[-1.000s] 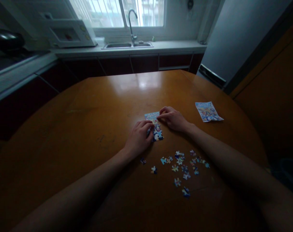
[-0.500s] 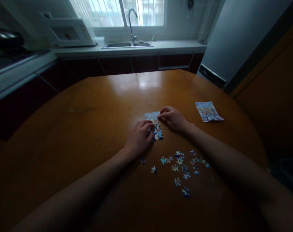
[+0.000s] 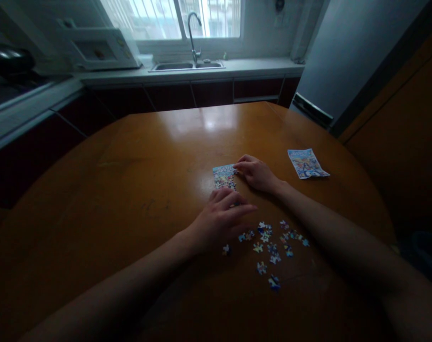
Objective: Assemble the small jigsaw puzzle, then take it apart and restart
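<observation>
A partly joined jigsaw puzzle (image 3: 224, 176) lies flat on the wooden table, its near part hidden by my left hand (image 3: 219, 213). That hand hovers over the puzzle's lower end with its fingers apart and holds nothing I can see. At the puzzle's upper right edge, my right hand (image 3: 256, 173) has thumb and fingertips pinched on a puzzle piece (image 3: 236, 170), which touches or nearly touches the joined part. Several loose puzzle pieces (image 3: 273, 249) are scattered nearer to me, and a single loose piece (image 3: 226, 250) lies just below my left hand.
A creased sheet with a colourful picture (image 3: 307, 164) lies on the table (image 3: 159, 156) to the right. Beyond the table's far edge are a counter with a sink (image 3: 176, 66), a tap (image 3: 194, 42) and a white microwave (image 3: 100, 49). A fridge (image 3: 347, 61) stands at the right.
My left hand has come off the puzzle's left side, moved towards me and to the right, and spread its fingers. My right hand has barely moved at the puzzle's edge.
</observation>
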Tool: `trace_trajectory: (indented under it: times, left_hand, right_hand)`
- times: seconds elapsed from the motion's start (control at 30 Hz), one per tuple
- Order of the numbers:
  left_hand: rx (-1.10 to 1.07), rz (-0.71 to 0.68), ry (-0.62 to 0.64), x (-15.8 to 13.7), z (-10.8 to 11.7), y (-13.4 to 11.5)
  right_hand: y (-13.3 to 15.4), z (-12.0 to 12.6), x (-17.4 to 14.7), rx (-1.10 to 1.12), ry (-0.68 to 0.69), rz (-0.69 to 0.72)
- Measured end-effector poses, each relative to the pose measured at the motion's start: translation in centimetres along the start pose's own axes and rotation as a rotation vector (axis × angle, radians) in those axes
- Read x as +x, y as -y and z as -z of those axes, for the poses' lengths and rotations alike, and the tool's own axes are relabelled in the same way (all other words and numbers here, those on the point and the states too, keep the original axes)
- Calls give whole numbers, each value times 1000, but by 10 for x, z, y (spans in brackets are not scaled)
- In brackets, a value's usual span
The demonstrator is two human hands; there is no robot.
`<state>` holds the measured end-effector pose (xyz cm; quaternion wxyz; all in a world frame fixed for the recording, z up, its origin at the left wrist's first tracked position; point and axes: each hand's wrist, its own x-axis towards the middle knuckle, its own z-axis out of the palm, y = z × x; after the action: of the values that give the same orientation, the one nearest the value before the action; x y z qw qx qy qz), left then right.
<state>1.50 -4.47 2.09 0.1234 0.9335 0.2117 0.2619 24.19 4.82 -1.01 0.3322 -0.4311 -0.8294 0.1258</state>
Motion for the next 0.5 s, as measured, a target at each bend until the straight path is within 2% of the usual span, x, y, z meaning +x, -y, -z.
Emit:
trace_trajectory:
  times: [0.1, 0.17, 0.5]
  left_hand:
    - [-39, -82, 192, -2, -1, -19]
    - [-54, -93, 257, -4, -3, -25]
    - [-77, -57, 302, -4, -6, -26]
  right_hand:
    - [0, 0, 0, 14, 0, 0]
    - [-1, 0, 0, 23, 2, -5]
    - [1, -1, 2, 42, -7, -8]
